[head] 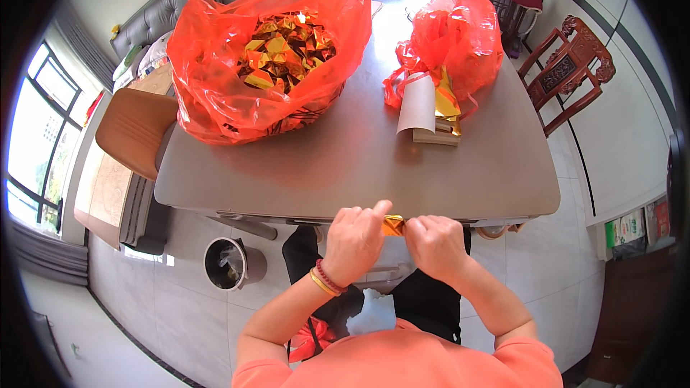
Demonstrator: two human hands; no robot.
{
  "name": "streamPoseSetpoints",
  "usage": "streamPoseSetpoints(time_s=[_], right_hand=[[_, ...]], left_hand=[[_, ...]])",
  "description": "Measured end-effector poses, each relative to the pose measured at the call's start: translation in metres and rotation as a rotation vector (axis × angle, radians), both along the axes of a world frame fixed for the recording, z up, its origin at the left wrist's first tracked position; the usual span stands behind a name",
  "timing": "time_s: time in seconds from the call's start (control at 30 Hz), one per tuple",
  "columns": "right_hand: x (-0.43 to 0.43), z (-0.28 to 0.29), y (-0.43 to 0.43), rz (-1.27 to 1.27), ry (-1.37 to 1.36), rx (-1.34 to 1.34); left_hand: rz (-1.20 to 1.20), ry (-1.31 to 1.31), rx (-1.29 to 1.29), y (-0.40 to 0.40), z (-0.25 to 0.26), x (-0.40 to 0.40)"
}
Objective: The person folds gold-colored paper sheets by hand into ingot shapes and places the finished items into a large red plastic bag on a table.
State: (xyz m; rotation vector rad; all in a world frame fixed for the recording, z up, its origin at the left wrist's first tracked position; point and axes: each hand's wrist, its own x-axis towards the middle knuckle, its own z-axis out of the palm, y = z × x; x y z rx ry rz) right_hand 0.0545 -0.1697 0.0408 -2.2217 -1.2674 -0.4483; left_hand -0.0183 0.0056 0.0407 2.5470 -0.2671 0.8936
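Between my two hands is a small piece of gold foil paper [393, 224], partly folded and largely covered by my fingers. My left hand [353, 242] grips its left end, with the index finger stretched out past it. At the right end, the curled fingers of my right hand [435, 242] pinch the foil. Both hands are just in front of the table's near edge, above my lap. A large red plastic bag [215, 86] stands open on the table, holding many folded gold foil pieces [283, 54].
On the grey table [302, 172], a stack of gold foil sheets [444, 99] with a curled white sheet [418, 105] lies by a second red bag [458, 37]. A waste bin [253, 267] stands on the floor at left. Chairs [137, 126] flank the table.
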Motion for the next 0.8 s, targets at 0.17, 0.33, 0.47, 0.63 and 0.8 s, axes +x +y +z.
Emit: streamPoseSetpoints(time_s=[0.17,0.33,0.47,0.63,0.8], right_hand=[[0.006,0.008,-0.001,-0.054,0.111,0.111],[0.012,0.005,-0.002,-0.037,0.176,0.184],[0.014,-0.001,-0.001,0.049,0.175,0.103],[0.028,-0.002,-0.008,0.082,0.245,0.288],[0.054,-0.007,-0.028,-0.093,0.361,0.433]], left_hand=[[-0.051,0.025,-0.041,-0.001,-0.002,0.001],[-0.148,0.080,-0.105,-0.003,0.001,0.001],[-0.128,0.119,-0.187,0.003,-0.004,0.001],[-0.069,0.011,-0.156,0.015,0.011,0.009],[0.095,-0.407,0.284,0.063,0.082,0.041]])
